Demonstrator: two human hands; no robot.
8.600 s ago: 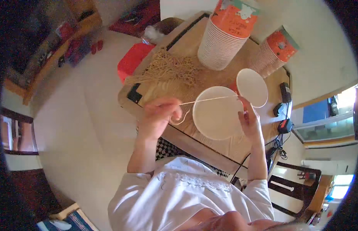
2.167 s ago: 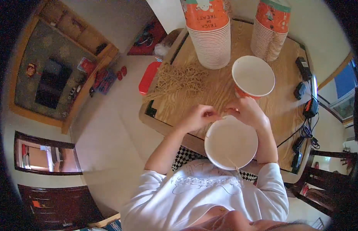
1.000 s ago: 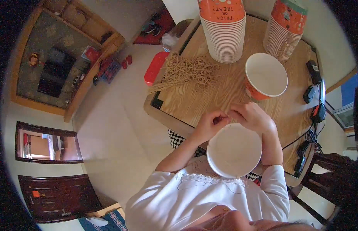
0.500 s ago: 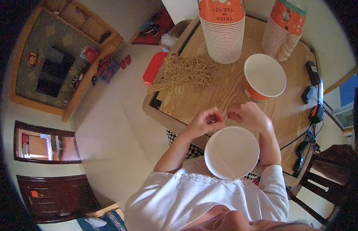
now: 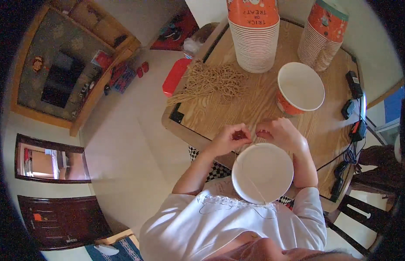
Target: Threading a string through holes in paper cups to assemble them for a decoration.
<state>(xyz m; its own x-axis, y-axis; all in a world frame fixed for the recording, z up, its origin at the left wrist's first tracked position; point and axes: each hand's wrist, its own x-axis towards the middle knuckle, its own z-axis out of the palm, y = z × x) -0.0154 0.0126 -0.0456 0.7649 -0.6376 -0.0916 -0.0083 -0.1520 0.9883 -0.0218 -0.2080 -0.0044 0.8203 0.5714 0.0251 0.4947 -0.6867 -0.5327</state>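
A white paper bucket (image 5: 268,169) rests mouth-up against my lap at the table's near edge. A thin tan cord (image 5: 254,186) runs over its opening to the near rim. At the bucket's far rim, my left hand (image 5: 231,139) pinches an end of the cord between thumb and fingers. Close beside it on the right, my right hand (image 5: 281,132) has its fingers curled down at the same rim, also closed on the cord. The fingertips of the right hand are partly hidden, and the knot area is too small to make out.
A loose pile of tan cords (image 5: 215,82) lies at the table's left. Beyond my right hand stands an orange-and-white paper bucket (image 5: 301,87). Two tall stacks of nested buckets (image 5: 254,45) rise at the back. Black adapters and cables (image 5: 357,130) line the right edge; a red lid-like object (image 5: 175,77) sits left.
Both hands stay at the far rim, with small finger movements. My right hand has dipped slightly, and the cord shows more plainly between the hands.
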